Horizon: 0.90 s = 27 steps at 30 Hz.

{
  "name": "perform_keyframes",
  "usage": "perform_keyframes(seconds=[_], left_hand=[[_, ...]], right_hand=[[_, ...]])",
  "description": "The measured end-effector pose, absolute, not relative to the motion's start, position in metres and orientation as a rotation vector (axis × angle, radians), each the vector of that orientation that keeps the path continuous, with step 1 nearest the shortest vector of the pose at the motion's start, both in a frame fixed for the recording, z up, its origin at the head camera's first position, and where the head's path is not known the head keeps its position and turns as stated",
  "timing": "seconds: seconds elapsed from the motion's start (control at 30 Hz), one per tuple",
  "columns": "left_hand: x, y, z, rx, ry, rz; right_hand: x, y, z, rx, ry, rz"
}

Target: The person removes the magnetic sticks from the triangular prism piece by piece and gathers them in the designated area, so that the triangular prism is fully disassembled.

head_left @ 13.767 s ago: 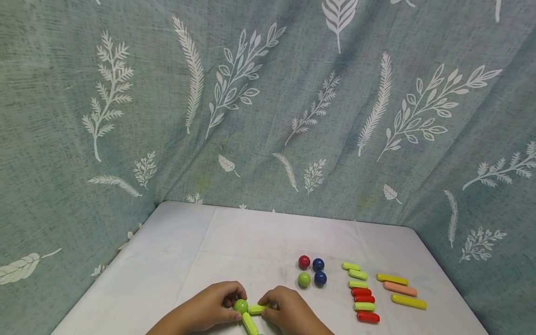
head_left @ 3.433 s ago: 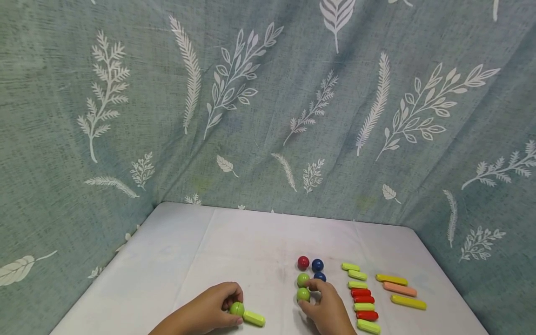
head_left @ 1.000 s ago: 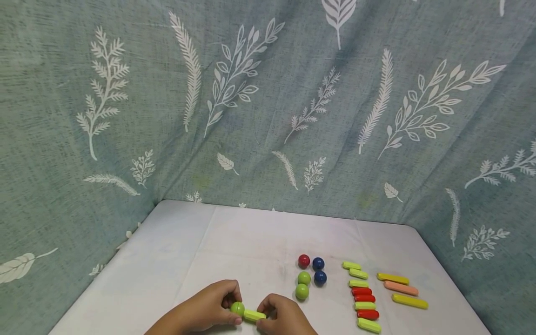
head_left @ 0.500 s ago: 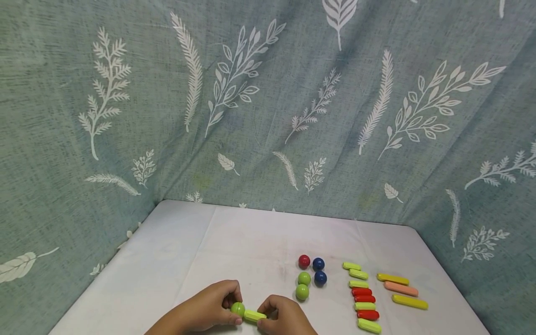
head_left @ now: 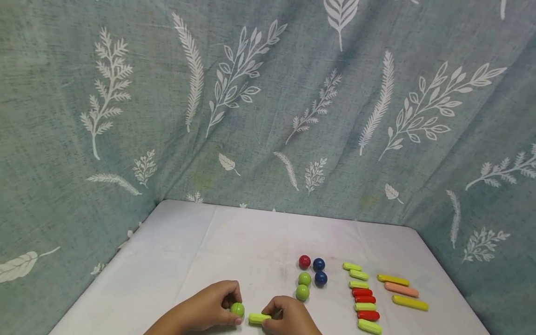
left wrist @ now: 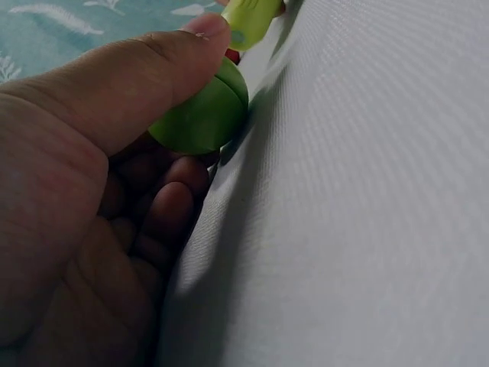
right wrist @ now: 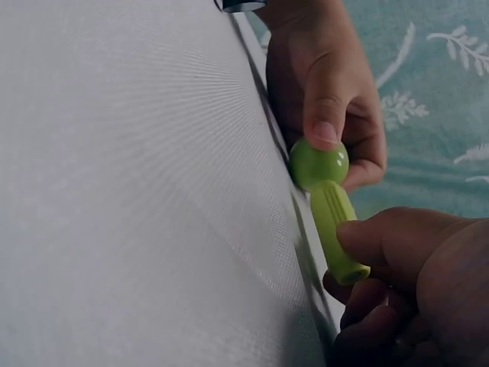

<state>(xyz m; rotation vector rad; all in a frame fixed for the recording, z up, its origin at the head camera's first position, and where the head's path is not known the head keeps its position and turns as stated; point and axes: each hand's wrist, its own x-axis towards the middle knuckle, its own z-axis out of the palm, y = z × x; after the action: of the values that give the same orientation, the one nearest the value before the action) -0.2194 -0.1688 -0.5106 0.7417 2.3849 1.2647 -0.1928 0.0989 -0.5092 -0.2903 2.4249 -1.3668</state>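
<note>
Near the front edge of the white table, my left hand (head_left: pixel 213 303) pinches a glossy green ball (head_left: pixel 237 310) between thumb and fingers. A seam line runs across the ball (left wrist: pixel 202 115) in the left wrist view. My right hand (head_left: pixel 289 316) grips the right end of a short lime-green rod (head_left: pixel 259 318). In the head view a narrow gap separates rod and ball. Grooves run along the rod (right wrist: pixel 331 225) in the right wrist view, and its near end shows a round recess. My right fingertips hide part of it.
Right of centre on the table (head_left: pixel 251 242) sit a red ball (head_left: pixel 304 262), two blue balls (head_left: pixel 320 279) and two green balls (head_left: pixel 303 292). Farther right lies a column of short lime and red rods (head_left: pixel 368 315), beside longer yellow and salmon rods (head_left: pixel 401 290). Patterned fabric (head_left: pixel 251 116) hangs behind.
The rod has come away from the held ball, moving slightly right with my right hand. Since the oldest frame, a second green ball and another lime rod have joined the laid-out pieces.
</note>
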Motion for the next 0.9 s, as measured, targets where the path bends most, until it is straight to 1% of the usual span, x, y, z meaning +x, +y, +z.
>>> perform_keyframes(seconds=[0.53, 0.9], left_hand=[[-0.216, -0.167, -0.509, 0.734, 2.388, 1.275], [-0.214, -0.165, -0.509, 0.719, 2.425, 1.256]], right_hand=[[-0.19, 0.106, -0.505, -0.325, 2.388, -1.379], [-0.184, 0.118, -0.506, -0.277, 2.402, -1.299]])
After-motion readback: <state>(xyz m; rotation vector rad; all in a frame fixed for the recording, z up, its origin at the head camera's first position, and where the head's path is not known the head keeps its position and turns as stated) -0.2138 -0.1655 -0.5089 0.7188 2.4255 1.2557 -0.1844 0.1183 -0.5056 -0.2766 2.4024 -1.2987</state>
